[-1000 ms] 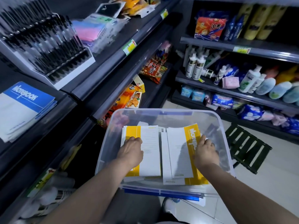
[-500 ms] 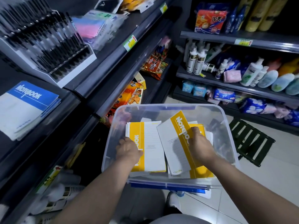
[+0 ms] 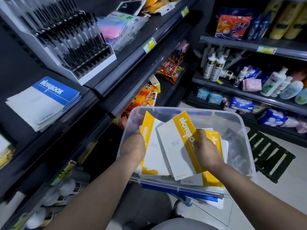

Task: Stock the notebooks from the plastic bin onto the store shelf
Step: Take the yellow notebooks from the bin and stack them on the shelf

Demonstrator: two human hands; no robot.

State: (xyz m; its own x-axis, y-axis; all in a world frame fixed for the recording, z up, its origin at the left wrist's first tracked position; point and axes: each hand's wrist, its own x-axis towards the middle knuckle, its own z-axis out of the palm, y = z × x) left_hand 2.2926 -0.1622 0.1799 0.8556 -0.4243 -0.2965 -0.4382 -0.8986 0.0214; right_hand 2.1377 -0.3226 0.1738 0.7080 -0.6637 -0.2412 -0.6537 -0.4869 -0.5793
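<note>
A clear plastic bin [image 3: 245, 146] in front of me holds several yellow-and-white notebooks. My left hand [image 3: 132, 145] grips the left edge of one stack of yellow notebooks [image 3: 154, 146] and tilts it up. My right hand [image 3: 205, 145] grips the yellow band of another notebook [image 3: 176, 143], raised at a slant above the rest. More yellow notebooks [image 3: 214, 178] lie flat underneath. On the dark shelf [image 3: 54, 135] to the left sits a stack of blue-and-white notebooks [image 3: 41, 103].
A white pen display [image 3: 66, 39] stands on the shelf above the blue stack, with pastel packs [image 3: 116, 29] beside it. Snack bags [image 3: 171, 68] fill lower shelves. Bottles [image 3: 214, 67] and toiletries line the right shelves. A dark slatted stool [image 3: 269, 155] stands on the floor.
Both hands have lifted notebooks up from the pile in the bin. The right hand's notebook has risen and turned further left; the left hand's stack now tilts up.
</note>
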